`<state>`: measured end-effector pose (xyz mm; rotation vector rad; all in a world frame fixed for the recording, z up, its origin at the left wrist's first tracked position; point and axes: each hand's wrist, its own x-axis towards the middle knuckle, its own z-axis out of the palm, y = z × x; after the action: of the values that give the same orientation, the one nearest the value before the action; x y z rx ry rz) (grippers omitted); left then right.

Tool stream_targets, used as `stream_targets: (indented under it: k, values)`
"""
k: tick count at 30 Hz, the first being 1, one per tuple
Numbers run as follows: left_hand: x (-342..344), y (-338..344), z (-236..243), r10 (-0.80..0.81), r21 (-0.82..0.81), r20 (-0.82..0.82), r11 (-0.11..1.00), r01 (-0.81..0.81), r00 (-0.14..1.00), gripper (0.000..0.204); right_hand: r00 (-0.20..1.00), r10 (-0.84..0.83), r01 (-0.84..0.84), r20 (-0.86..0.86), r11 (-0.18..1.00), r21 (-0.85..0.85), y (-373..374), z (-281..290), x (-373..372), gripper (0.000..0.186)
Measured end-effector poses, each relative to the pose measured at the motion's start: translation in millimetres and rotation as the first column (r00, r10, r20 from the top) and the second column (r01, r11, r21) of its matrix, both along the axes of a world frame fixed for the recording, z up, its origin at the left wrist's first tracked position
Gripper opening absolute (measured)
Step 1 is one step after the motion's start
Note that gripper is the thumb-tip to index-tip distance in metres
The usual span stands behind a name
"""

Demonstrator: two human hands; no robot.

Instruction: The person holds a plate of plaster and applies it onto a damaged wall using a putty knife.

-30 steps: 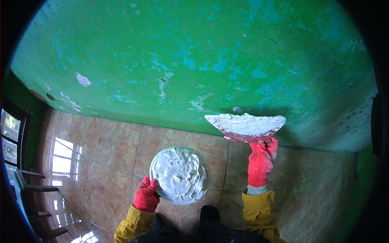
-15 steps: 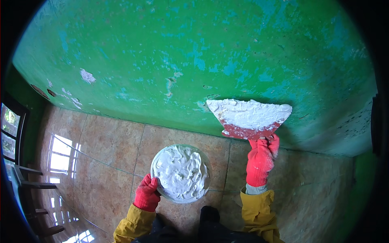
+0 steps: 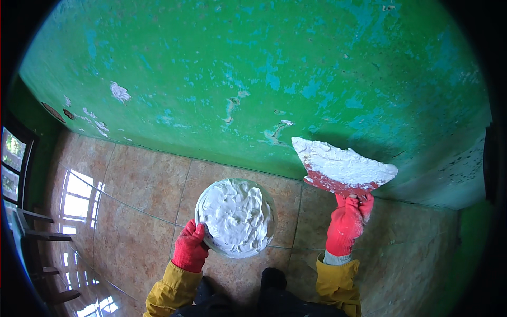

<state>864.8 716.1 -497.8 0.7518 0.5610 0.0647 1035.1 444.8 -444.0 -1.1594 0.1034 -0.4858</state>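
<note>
While your left hand (image 3: 190, 247) sits at 7 o'clock in the head view, its gloved fingers are clenched on the rim of a round tub (image 3: 271, 216), thumb over the edge. Tub is a little below centre, toward 6 o'clock, mouth up, filled with white paste (image 3: 235, 216). Your right hand (image 3: 346, 227), at 4 o'clock, grasps the base of a wide red spatula (image 3: 338, 184); fingertips pinch it, handle not visible (glove hides it).

Spatula is out at 3 o'clock, tilted, left corner higher than right. A thick white load (image 3: 346, 165) covers its broad edge. Green wall (image 3: 211, 63) fills the 12 o'clock side, blotched blue; a chipped scar (image 3: 274, 136) lies off the blade's 10 o'clock corner, a white dab at its upper end. Whether the blade touches the wall: can't tell, but you have it close, dark shadow just above it.

Step in hand, my read: you're at the wall with a loaded blade, filling damaged spots. Next move seems to call for setting the broad edge against the scar and drawing it with even pressure, at a shallow angle, while your left hand keeps the tub level.
</note>
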Motion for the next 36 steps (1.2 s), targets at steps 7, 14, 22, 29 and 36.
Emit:
stream_targets:
  k: [7, 14, 22, 29, 36]
  values:
    - [3, 0, 7, 0.04, 0.011, 0.003, 0.999, -0.04, 0.999, 0.025, 0.957, 0.167, -0.102, 0.238, 0.959, -0.263, -17, 18, -8, 0.029]
    - [-7, 4, 3, 0.061, 0.008, 0.001, 0.998, -0.061, 0.998, 0.025, 0.974, 0.186, -0.181, 0.131, 0.982, -0.05, -5, 24, 0, 0.032]
    - [-9, 4, 8, 0.071, -0.046, 0.033, 0.997, -0.069, 0.997, 0.032, 0.998, 0.065, -0.065, -0.012, 0.996, -0.052, 25, 12, 38, 0.023]
    - [-16, 10, -3, 0.078, -0.042, 0.043, 0.996, -0.076, 0.996, 0.037, 0.997, -0.038, 0.032, -0.072, 0.996, -0.08, 15, 8, 40, 0.021]
    - [-15, 12, -5, 0.061, -0.052, 0.045, 0.997, -0.059, 0.997, 0.038, 1.0, -0.002, 0.002, 0.002, 0.997, -0.082, 17, 14, 34, 0.024]
